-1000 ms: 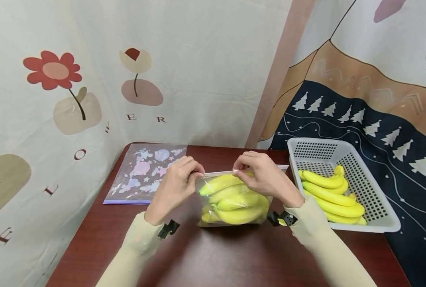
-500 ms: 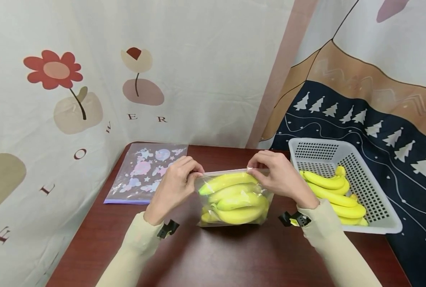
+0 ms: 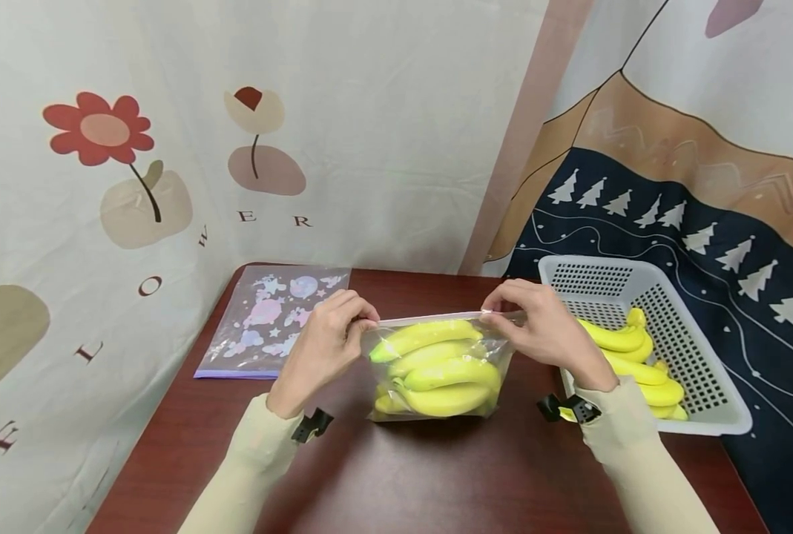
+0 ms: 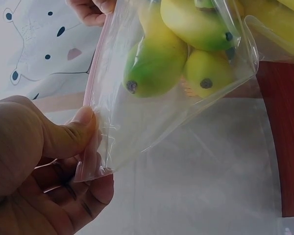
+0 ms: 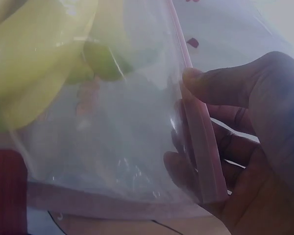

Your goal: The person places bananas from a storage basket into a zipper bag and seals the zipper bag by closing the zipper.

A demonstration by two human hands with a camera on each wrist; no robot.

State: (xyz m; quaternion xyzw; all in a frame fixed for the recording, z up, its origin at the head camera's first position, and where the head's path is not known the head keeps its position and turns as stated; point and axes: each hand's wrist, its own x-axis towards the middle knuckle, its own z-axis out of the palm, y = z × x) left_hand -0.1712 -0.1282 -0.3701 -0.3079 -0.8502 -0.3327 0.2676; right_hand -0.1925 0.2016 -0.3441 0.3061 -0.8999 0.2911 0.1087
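A clear zip-lock bag (image 3: 506,363) stands on the table with a bunch of bananas (image 3: 449,371) inside, several of them green at the tips. My left hand (image 3: 326,345) pinches the bag's top left corner between thumb and fingers. Along the same top edge, my right hand (image 3: 546,330) pinches the strip near the right end. The left wrist view shows the pink zip strip (image 4: 95,73) running between both hands. In the right wrist view, the thumb (image 5: 198,83) presses on the strip, with fingers behind the film.
A flat plastic bag (image 3: 262,311) printed with pastel shapes lies at the table's back left. On the right, a grey perforated basket (image 3: 710,428) holds more bananas (image 3: 643,371), partly behind my right wrist. Printed cloth (image 3: 383,148) hangs behind the dark red table (image 3: 403,475).
My right hand has slid rightwards along the bag's top edge, from near its middle towards the right end. The left hand stays at the left corner.
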